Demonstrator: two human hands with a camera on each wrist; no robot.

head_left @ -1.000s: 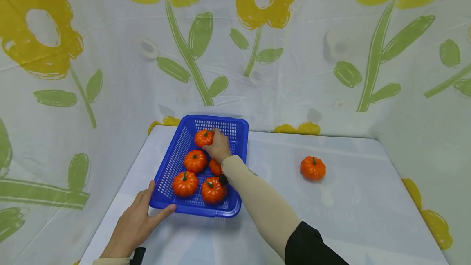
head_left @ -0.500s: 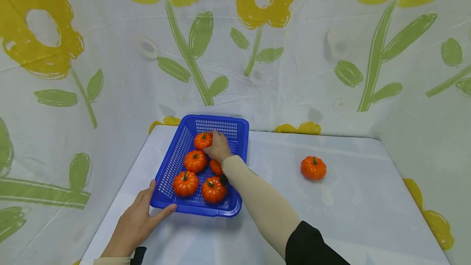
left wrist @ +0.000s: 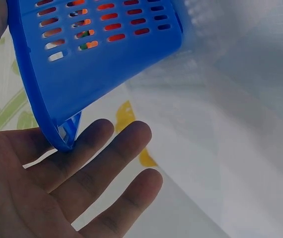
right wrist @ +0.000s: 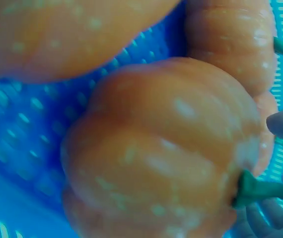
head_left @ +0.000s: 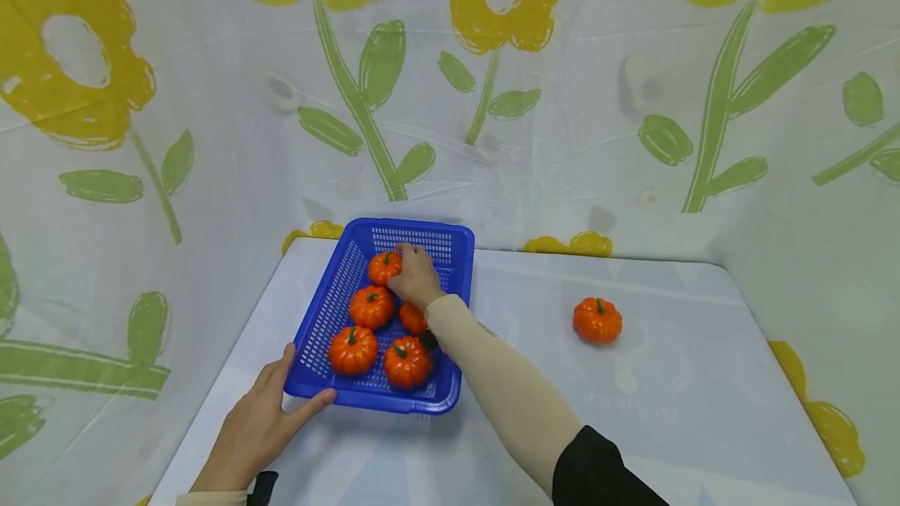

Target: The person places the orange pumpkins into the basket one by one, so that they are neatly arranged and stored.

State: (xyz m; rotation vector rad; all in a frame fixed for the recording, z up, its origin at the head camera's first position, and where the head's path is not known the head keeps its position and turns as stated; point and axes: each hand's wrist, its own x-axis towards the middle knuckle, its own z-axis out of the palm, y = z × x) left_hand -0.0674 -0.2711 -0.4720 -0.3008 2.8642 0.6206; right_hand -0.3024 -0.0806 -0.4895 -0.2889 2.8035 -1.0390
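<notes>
A blue plastic basket (head_left: 312, 334) with slotted walls holds several small orange toy pumpkins, among them a near-left pumpkin (head_left: 353, 350) and a near-right pumpkin (head_left: 408, 363). My right hand (head_left: 418, 278) reaches in and grips the farthest pumpkin (head_left: 383, 266) between thumb and fingers. Its forearm partly covers another pumpkin (head_left: 412, 318). In the right wrist view, a large blurred pumpkin (right wrist: 161, 144) fills the middle, with fingertips at the right edge. My left hand (head_left: 256, 424) touches the basket's near-left corner, thumb along the front rim. The left wrist view shows its fingers spread and nearly straight beneath the rim.
A single pumpkin (head_left: 598, 321) sits on the white table (head_left: 675, 397), right of the basket. Behind and on both sides hangs a white cloth (head_left: 576, 139) printed with yellow flowers and green leaves. The basket's far end lies near the table's back edge.
The farthest pumpkin has shifted slightly left in the basket with my right hand on it. The left hand and the basket stay where they were.
</notes>
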